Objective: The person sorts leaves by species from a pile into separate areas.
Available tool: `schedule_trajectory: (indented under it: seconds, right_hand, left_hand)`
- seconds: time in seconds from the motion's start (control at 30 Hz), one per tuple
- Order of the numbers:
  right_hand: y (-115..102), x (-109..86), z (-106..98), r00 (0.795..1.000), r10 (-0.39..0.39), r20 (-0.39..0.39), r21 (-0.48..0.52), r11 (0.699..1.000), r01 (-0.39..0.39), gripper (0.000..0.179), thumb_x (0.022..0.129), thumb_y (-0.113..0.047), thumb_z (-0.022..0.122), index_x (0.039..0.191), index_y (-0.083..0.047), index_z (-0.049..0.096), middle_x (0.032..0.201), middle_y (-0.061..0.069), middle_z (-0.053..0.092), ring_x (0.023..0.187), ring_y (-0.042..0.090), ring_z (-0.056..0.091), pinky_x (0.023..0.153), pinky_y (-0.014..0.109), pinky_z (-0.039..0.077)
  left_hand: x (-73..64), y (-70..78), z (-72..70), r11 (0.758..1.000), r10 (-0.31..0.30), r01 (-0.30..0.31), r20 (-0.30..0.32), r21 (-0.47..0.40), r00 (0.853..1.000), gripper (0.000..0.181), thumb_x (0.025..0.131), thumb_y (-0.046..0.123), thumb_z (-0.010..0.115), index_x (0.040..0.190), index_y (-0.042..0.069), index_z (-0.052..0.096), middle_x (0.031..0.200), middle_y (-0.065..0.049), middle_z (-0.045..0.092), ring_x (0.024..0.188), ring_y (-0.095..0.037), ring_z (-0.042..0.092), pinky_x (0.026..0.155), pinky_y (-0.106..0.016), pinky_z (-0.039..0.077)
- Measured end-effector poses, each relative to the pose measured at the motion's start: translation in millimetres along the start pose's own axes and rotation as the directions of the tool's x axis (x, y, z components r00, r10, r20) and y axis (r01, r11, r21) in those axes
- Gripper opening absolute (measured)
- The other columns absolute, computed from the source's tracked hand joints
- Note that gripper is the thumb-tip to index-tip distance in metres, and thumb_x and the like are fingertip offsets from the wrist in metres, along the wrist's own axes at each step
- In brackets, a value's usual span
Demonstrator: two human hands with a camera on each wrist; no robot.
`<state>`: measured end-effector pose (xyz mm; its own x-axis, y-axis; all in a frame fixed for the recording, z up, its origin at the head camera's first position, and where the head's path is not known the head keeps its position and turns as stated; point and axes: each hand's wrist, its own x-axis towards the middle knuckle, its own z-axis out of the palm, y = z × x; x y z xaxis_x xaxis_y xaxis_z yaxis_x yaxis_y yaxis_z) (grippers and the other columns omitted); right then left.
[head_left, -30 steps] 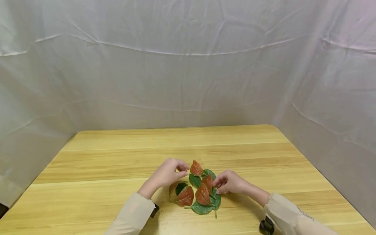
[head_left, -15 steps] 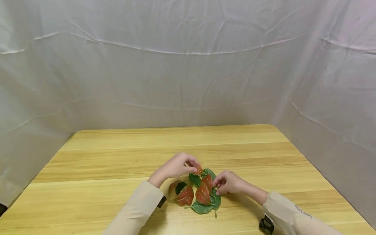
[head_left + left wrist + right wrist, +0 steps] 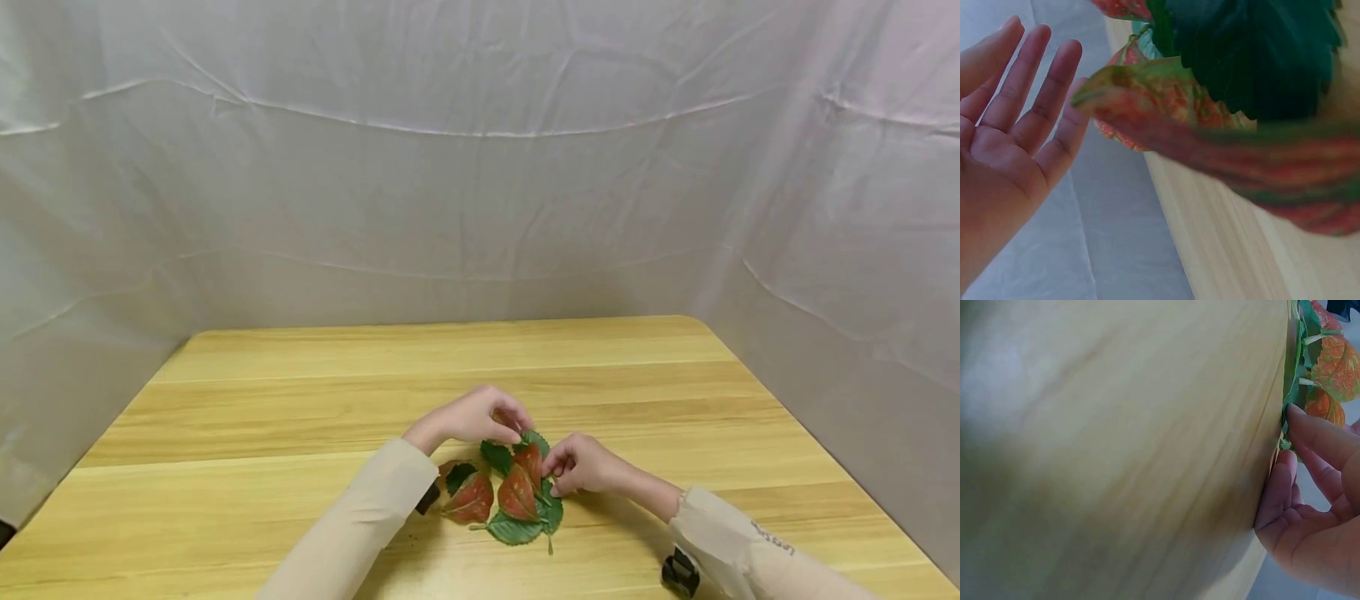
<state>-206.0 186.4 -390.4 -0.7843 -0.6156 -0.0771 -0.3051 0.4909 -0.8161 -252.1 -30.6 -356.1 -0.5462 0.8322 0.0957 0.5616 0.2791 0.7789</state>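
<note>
Artificial leaves, red and green, lie in a loose ring on the table. My left hand (image 3: 476, 414) arches over the far side, mostly covering a red leaf (image 3: 498, 416); its thumb and fingertips are beside a green leaf (image 3: 536, 442). In the left wrist view the fingers of that hand (image 3: 1007, 150) are spread and fairly straight. At the ring's right edge my right hand (image 3: 590, 465) rests with bent fingers, fingertips apart at a red leaf (image 3: 529, 463) and a green leaf (image 3: 553, 510). The right wrist view shows the hand (image 3: 1319, 487) low at the leaf edges.
Nearer me lie a red leaf (image 3: 517, 493), a green leaf (image 3: 514, 528) and another red leaf (image 3: 472, 500) with a dark green one (image 3: 459, 477) beside it. The wooden table (image 3: 300, 417) is backed by a pale grey cloth (image 3: 450, 200).
My left hand has moved right and away from me, from beside the far red leaf to over it. My right hand has stayed in place at the leaves.
</note>
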Motion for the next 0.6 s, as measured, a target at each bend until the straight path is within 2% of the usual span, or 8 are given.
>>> schedule_trajectory:
  seconds: [0.1, 0.2, 0.5, 0.6]
  right_hand:
    - [-1, -0.2, 0, 1.0, -0.003, -0.001, -0.002, 1.0, 0.003, 0.014, 0.067, 0.009, 0.069, 0.08, 0.006, 0.066, 0.062, 0.0, 0.053, 0.051, 0.004, 0.043, 0.045, 0.017, 0.036]
    - [-2, -0.8, 0, 1.0, -0.005, -0.004, 0.004, 1.0, 0.005, 0.014, 0.066, 0.009, 0.07, 0.08, 0.006, 0.065, 0.062, 0.0, 0.054, 0.052, 0.004, 0.043, 0.045, 0.017, 0.036]
    - [-2, -0.8, -1, 1.0, -0.005, -0.005, 0.001, 1.0, 0.005, 0.014, 0.067, 0.008, 0.07, 0.08, 0.006, 0.065, 0.063, 0.001, 0.054, 0.052, 0.004, 0.043, 0.045, 0.017, 0.035]
    - [-1, -0.9, -1, 1.0, 0.004, -0.003, -0.002, 1.0, -0.004, 0.014, 0.067, 0.009, 0.07, 0.08, 0.006, 0.065, 0.063, 0.0, 0.054, 0.051, 0.004, 0.043, 0.045, 0.016, 0.035]
  left_hand:
    - [4.6, 0.9, 1.3, 1.0, -0.004, 0.004, 0.039, -0.01, 0.999, 0.018, 0.081, -0.005, 0.06, 0.099, -0.006, 0.063, 0.099, -0.018, 0.062, 0.084, -0.014, 0.06, 0.07, -0.02, 0.048]
    - [8.3, 2.7, 2.6, 0.999, -0.032, 0.033, 0.066, -0.018, 0.997, 0.018, 0.081, -0.007, 0.06, 0.099, -0.006, 0.062, 0.099, -0.017, 0.061, 0.084, -0.016, 0.059, 0.068, -0.021, 0.048]
    - [14.5, 1.6, 7.7, 0.998, -0.052, 0.049, 0.101, 0.028, 0.993, 0.02, 0.08, -0.008, 0.061, 0.099, -0.003, 0.063, 0.099, -0.012, 0.061, 0.075, -0.009, 0.056, 0.067, -0.02, 0.047]
    - [15.4, 0.5, 8.5, 0.998, -0.057, 0.054, 0.113, 0.032, 0.992, 0.02, 0.08, -0.008, 0.061, 0.099, -0.003, 0.063, 0.099, -0.011, 0.061, 0.075, -0.011, 0.056, 0.066, -0.02, 0.047]
